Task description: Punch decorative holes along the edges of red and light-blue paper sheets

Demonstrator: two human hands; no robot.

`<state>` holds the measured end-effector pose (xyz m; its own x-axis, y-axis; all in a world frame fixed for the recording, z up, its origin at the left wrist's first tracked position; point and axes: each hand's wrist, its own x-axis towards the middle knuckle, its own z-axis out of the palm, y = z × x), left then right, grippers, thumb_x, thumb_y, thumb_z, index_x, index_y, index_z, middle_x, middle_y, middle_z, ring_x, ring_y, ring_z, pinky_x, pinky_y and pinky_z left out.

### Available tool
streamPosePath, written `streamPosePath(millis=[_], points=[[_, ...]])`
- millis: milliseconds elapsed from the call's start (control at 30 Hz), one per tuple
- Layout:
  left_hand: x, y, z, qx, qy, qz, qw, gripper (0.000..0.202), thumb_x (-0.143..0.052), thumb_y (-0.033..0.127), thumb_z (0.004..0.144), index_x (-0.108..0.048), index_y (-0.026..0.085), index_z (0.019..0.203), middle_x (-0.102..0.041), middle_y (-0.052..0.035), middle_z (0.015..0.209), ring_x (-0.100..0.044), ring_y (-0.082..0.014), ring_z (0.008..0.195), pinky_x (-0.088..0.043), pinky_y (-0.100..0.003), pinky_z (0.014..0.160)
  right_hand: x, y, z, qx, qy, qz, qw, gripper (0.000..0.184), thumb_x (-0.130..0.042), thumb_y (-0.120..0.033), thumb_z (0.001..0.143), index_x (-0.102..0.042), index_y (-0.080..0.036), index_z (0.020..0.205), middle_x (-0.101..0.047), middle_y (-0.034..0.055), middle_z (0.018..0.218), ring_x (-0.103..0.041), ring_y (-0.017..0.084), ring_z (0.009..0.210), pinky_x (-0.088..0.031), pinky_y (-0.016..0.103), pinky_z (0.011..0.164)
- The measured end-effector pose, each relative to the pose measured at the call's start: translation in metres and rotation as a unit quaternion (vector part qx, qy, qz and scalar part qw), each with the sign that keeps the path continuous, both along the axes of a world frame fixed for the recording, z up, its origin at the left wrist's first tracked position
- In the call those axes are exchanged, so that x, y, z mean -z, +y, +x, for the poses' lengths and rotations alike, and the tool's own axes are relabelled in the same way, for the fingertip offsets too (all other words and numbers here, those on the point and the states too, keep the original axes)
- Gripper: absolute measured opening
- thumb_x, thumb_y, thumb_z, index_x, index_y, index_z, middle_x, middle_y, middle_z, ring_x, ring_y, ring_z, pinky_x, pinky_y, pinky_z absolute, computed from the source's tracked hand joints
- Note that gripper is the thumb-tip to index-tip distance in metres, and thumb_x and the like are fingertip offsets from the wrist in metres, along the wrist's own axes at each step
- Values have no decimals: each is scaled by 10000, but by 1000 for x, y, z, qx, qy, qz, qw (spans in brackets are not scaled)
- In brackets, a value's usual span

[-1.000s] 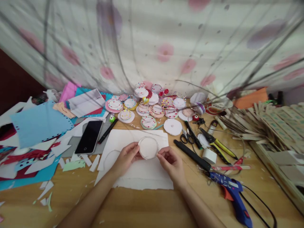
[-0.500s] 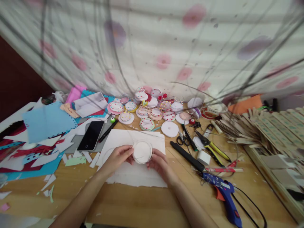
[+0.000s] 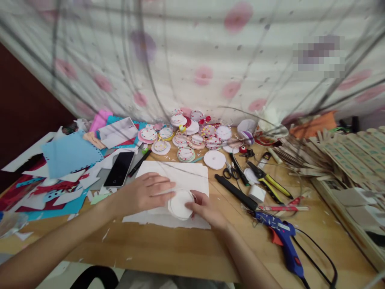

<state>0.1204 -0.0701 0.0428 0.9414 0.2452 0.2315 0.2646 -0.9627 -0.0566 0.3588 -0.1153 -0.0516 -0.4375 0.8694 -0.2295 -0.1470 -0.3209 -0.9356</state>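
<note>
Table edge: bare wood of the worktable (image 3: pixel 168 251) runs across the foreground, both forearms reaching over it.
Right hand: the right hand (image 3: pixel 206 210) curls its fingers narrowly on the right rim of a white disc (image 3: pixel 179 204), thumb laid on top, gripping it.
Left hand: the left hand (image 3: pixel 144 194) lies palm down, fingers stretched out flat, their tips just beside the disc's upper left rim.
Disc: it rests low on the white sheet (image 3: pixel 188 178), near the sheet's front edge, between the two hands.
To the right: a blue glue gun (image 3: pixel 285 243) lies on the wood with its black cord trailing off.
Tools beyond: a black rod (image 3: pixel 236 192), a white tape roll (image 3: pixel 256 193), scissors (image 3: pixel 230 172) and yellow-handled pliers (image 3: pixel 273 184) lie close together.
To the left: a dark phone (image 3: pixel 119 169) lies face up beside a black pen (image 3: pixel 138 163), with a blue paper sheet (image 3: pixel 70 154) among coloured scraps.
Further back: a cluster of decorated discs (image 3: pixel 186 138) crowds the table's far side.
Far right: wooden sticks (image 3: pixel 345 156) lie stacked.
Background: a flowered curtain (image 3: pixel 195 60) hangs behind.
</note>
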Motion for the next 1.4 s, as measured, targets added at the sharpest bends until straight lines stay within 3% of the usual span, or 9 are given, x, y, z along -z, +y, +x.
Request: streamPosePath(millis=[133, 267, 500, 600, 700, 833, 1033, 1200, 1400], points=[[-10, 1, 20, 106, 57, 74, 990, 221, -496, 142, 913, -636, 198, 1076, -630, -58, 1237, -527, -204, 1168, -396, -351, 992, 5, 0, -1, -33, -26, 16, 999, 196, -657, -327, 724, -585, -164, 804, -564, -20, 682, -508, 99, 524, -442, 220, 473], [-8, 1, 28, 124, 72, 72, 987, 188, -496, 134, 908, -655, 218, 962, -683, -43, 1115, -586, -195, 1047, -413, -359, 959, 11, 2, -1, -15, -60, 37, 997, 183, -636, -313, 747, -588, -164, 841, -526, -45, 601, -445, 76, 462, -383, 189, 415], [13, 5, 23, 74, 41, 3, 996, 130, -565, 262, 892, -656, 169, 888, -683, -86, 1032, -580, -215, 996, -442, -365, 889, 15, 2, -4, 77, -135, 129, 979, 275, -604, -315, 785, -594, -177, 1022, -588, -8, 672, -502, 115, 553, -429, 223, 497], [28, 5, 21, 34, 23, -35, 999, 168, -576, 294, 882, -643, 151, 825, -674, -92, 962, -572, -218, 976, -462, -354, 846, 10, 4, 2, 162, -182, 187, 952, 325, -556, -315, 822, -531, -181, 1117, -608, 65, 930, -540, 157, 744, -458, 281, 656], [42, 2, 19, -13, 12, -54, 998, 161, -561, 272, 892, -628, 145, 820, -663, -80, 888, -572, -217, 958, -470, -359, 835, 4, 6, 10, 230, -233, 238, 914, 200, -548, -300, 830, -540, -180, 989, -564, 69, 924, -488, 168, 757, -409, 310, 704], [53, -3, 21, -72, -28, -71, 994, 134, -553, 264, 895, -627, 153, 900, -660, -72, 897, -560, -224, 1003, -465, -385, 879, 0, 3, 11, 185, -260, 292, 901, 191, -552, -297, 838, -517, -199, 678, -510, 3, 661, -450, 154, 647, -354, 290, 640], [47, -6, 24, -123, -33, -130, 983, 138, -578, 283, 876, -626, 159, 910, -633, -94, 1062, -533, -250, 1064, -454, -409, 915, -2, -2, 3, 103, -269, 322, 902, 226, -532, -254, 848, -493, -192, 633, -504, -1, 640, -452, 154, 664, -325, 286, 654], [48, -5, 22, -182, -66, -194, 962, 577, -662, 436, 780, -490, 186, 1270, -503, -151, 1291, -498, -295, 1143, -436, -463, 941, -3, -2, 7, 93, -258, 283, 919, 312, -450, -283, 909, -471, -191, 611, -471, -12, 606, -434, 136, 603, -304, 262, 583], [50, 8, 25, -218, -87, -283, 930, 836, -751, 558, 606, -471, 173, 1293, -494, -162, 1245, -451, -333, 1152, -386, -520, 966, -1, -2, 7, 88, -215, 226, 946, 379, -425, -385, 925, -430, -196, 597, -409, -36, 567, -396, 120, 566, -291, 242, 538]])
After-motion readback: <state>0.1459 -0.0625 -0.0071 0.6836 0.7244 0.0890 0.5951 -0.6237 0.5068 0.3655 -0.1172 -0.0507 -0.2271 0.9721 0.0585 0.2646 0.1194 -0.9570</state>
